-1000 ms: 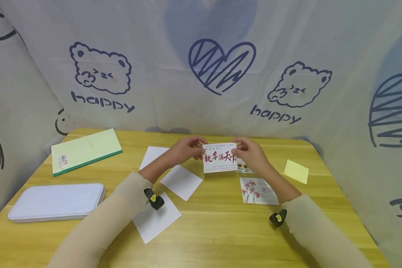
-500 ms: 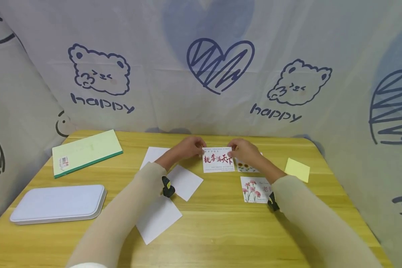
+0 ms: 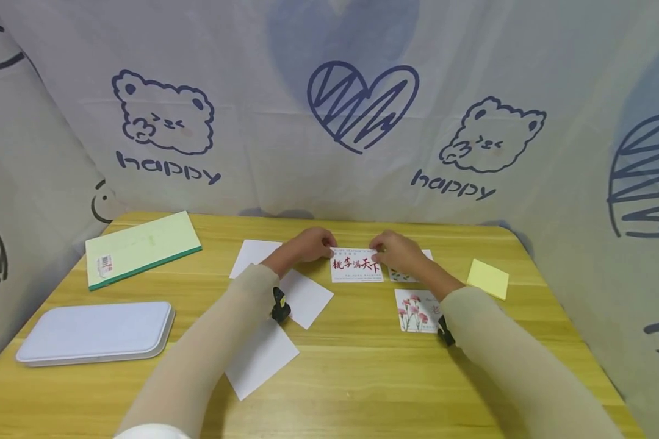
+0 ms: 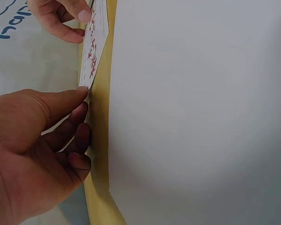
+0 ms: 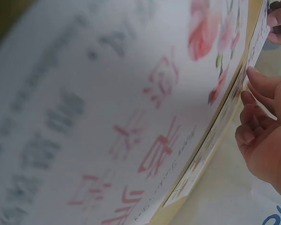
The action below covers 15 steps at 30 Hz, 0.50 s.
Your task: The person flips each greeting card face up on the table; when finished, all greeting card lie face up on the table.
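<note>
A white greeting card with red lettering is at the far middle of the table, its far edge pinched by both hands. My left hand grips its upper left corner between thumb and fingers; the left wrist view shows that thumb at the card's corner. At the upper right corner, my right hand pinches the card. Beneath and beside the right hand lies a sunflower card, partly covered. A card with pink carnations lies nearer, partly behind the right wrist.
Blank white sheets lie left of the cards, partly under the left forearm. A green-edged pad and a white case are at the left. Yellow sticky notes sit at the right. A printed cloth hangs behind the table.
Both hands have lowered the red-lettered card toward the tabletop and shifted it slightly left. It was raised and tilted up; now it looks flatter. The right hand has moved left.
</note>
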Available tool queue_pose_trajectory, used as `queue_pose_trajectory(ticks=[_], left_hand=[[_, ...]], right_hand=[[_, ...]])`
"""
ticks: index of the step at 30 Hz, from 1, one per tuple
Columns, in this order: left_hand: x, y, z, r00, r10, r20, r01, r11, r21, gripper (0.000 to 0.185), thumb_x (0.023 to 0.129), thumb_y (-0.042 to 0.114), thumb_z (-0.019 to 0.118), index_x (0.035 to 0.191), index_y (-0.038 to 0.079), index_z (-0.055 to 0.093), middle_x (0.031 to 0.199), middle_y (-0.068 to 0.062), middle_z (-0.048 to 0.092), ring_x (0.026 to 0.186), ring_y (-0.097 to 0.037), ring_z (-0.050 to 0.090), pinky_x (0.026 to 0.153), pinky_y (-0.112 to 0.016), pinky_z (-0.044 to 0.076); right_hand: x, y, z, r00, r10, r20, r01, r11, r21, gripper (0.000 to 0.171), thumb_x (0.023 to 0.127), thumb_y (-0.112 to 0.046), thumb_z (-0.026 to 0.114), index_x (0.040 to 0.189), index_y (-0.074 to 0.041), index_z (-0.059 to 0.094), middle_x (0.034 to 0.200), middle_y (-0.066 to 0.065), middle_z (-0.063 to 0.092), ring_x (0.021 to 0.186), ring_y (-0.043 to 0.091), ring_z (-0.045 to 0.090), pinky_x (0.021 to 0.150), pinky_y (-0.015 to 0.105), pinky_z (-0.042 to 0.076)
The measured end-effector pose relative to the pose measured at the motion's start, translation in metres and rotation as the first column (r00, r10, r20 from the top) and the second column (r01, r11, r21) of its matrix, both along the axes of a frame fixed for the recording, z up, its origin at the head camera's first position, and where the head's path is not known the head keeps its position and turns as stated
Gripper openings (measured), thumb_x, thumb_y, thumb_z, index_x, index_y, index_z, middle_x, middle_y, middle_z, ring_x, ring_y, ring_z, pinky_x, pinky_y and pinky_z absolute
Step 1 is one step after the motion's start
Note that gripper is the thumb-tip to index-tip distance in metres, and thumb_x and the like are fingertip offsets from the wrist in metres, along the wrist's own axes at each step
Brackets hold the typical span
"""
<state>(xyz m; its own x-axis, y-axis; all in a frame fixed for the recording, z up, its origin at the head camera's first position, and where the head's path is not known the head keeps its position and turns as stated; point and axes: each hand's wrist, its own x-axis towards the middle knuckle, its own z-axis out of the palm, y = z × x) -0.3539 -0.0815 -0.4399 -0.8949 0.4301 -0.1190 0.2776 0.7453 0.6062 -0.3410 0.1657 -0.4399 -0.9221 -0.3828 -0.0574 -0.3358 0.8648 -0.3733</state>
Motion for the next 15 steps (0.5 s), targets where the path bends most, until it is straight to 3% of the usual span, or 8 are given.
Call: queue_pose_trajectory(ticks=[15], left_hand=[[0.0014,0.0027,0.0023,1.0,0.006,-0.013,-0.006,0.999,-0.051,0.018,0.097,0.012,0.066,0.113,0.006,0.07,0.112,-0.009,0.067,0.097,-0.02,0.055,0.093,-0.034,0.046]], right_hand=[[-0.0027,0.002,0.0057,0.997,0.008,0.073,-0.01,1.0,0.024,0.03,0.097,-0.028,0.068,0.123,-0.012,0.069,0.122,0.006,0.064,0.105,0.023,0.061,0.1,0.047,0.048]])
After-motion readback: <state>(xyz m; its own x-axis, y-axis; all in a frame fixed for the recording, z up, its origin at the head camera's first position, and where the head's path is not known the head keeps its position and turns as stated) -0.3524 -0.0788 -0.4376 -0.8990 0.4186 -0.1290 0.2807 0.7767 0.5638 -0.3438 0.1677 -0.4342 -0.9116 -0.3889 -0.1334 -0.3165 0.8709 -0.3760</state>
